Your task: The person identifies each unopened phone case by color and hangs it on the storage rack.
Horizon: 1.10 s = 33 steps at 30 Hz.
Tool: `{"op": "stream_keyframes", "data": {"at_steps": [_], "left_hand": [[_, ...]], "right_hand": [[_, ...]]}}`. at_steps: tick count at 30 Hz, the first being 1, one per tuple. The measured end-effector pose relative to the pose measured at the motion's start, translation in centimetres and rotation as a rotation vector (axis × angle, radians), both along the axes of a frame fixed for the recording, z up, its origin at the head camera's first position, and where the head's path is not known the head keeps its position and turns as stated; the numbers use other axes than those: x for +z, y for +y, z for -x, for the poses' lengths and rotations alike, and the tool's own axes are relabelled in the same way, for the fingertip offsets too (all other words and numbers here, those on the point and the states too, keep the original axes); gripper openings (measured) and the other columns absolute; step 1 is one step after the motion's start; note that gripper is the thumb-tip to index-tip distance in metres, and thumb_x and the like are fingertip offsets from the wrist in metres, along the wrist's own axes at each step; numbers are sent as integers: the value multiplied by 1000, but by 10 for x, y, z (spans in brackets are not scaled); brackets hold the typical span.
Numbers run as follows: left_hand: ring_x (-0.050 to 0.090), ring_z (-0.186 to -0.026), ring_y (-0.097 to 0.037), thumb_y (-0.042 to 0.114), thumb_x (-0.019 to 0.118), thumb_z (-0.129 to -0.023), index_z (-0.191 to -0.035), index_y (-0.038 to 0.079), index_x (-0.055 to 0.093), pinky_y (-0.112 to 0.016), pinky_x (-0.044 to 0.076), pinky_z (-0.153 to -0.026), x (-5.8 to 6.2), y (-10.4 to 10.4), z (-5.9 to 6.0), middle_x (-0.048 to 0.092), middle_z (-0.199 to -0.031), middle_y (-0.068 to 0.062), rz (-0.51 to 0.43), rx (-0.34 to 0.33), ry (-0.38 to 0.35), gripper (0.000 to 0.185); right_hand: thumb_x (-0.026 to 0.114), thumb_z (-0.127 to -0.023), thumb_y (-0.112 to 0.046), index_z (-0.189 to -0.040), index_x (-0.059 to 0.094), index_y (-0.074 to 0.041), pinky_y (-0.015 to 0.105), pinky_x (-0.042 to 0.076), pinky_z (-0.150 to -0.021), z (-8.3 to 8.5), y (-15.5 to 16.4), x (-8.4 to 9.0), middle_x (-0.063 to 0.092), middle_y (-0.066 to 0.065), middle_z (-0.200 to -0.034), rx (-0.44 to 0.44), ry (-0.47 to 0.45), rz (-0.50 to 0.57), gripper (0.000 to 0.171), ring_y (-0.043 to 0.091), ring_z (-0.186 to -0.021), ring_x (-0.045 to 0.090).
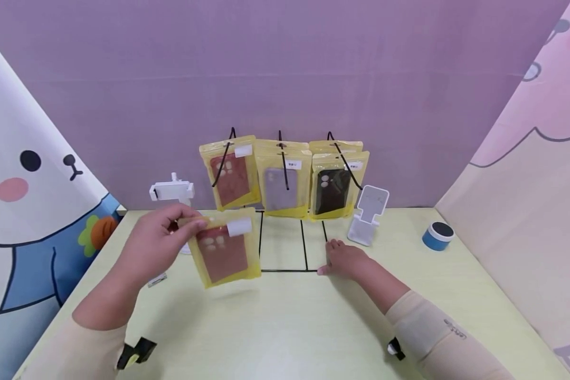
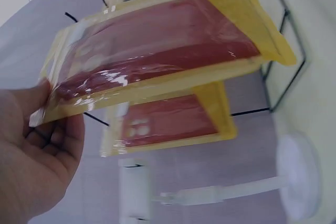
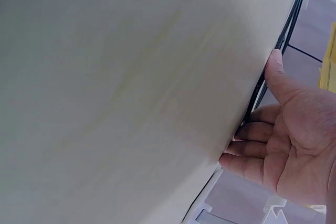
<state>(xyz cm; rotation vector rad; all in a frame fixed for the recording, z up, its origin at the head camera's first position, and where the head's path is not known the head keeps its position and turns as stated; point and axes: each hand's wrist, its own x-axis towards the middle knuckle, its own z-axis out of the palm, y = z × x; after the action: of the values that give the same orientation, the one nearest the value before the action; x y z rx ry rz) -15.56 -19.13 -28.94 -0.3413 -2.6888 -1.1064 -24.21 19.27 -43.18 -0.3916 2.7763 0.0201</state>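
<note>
My left hand [image 1: 154,243] pinches the top corner of a yellow-edged packet [image 1: 254,258] between thumb and fingers, above the table. A dark red phone case [image 2: 157,45] shows through its clear front, with a white label near the top. Behind it, similar packets hang on the hooks of a black wire display rack [image 1: 305,243]: a red case [image 1: 233,182] at left, a lilac case [image 1: 280,192] in the middle and a black case [image 1: 331,192] at right. Down at the rack's base, my right hand [image 1: 347,259] rests at the front right corner, thumb touching the wire.
A white phone stand [image 1: 173,191] is left of the rack, partly behind my left hand. To the right stands a folding white stand [image 1: 368,216], and farther right a blue round tub [image 1: 438,236] with a dark top. A purple cloth backdrop [image 1: 285,68] closes off the table's back.
</note>
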Motion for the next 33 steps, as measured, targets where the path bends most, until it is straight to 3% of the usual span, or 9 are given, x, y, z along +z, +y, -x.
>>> {"op": "stream_keyframes", "data": {"at_steps": [3, 9, 17, 23, 29, 33], "left_hand": [[54, -83, -20, 46, 58, -96, -102, 20, 67, -25, 49, -58, 14, 3, 0, 65, -94, -2, -8, 40, 86, 29], [52, -87, -18, 48, 58, -95, -107, 17, 69, -24, 48, -62, 33, 10, 7, 62, -99, -1, -6, 79, 147, 35], [53, -83, -20, 48, 57, -96, -105, 15, 69, -32, 47, -64, 27, 12, 28, 64, -99, -1, 43, 98, 197, 36], [54, -80, -22, 43, 58, -97, -105, 14, 70, -37, 46, -65, 27, 15, 36, 65, -99, -3, 109, 98, 239, 32], [52, -92, -26, 33, 61, -97, -102, 10, 71, -45, 45, -77, 32, 17, 45, 65, -99, -7, 206, 98, 309, 27], [51, -97, -28, 31, 62, -96, -98, 9, 71, -49, 45, -82, 36, 16, 55, 66, -99, -7, 260, 102, 308, 24]], "right_hand": [[59, -89, -60, -150, 30, 8, 53, 42, -108, 0, 0, 0, 32, 25, -155, -6, 0, 0, 96, 39, -143, 33], [59, -89, -60, -149, 30, 8, 53, 41, -108, 0, 2, -2, 32, 26, -155, -3, 4, 12, 95, 39, -144, 32], [58, -90, -61, -150, 29, 7, 53, 41, -109, 0, 2, 0, 31, 25, -156, -1, -3, 4, 95, 39, -145, 30], [59, -90, -60, -150, 30, 8, 53, 41, -108, -1, 2, 1, 31, 25, -156, -1, -3, 6, 95, 39, -144, 31], [59, -90, -59, -150, 29, 7, 53, 41, -108, -2, 2, 2, 30, 25, -156, 2, -5, 11, 94, 39, -145, 30], [59, -90, -59, -150, 29, 8, 54, 42, -108, -3, 1, 3, 30, 26, -156, 0, -6, 15, 94, 40, -144, 30]]}}
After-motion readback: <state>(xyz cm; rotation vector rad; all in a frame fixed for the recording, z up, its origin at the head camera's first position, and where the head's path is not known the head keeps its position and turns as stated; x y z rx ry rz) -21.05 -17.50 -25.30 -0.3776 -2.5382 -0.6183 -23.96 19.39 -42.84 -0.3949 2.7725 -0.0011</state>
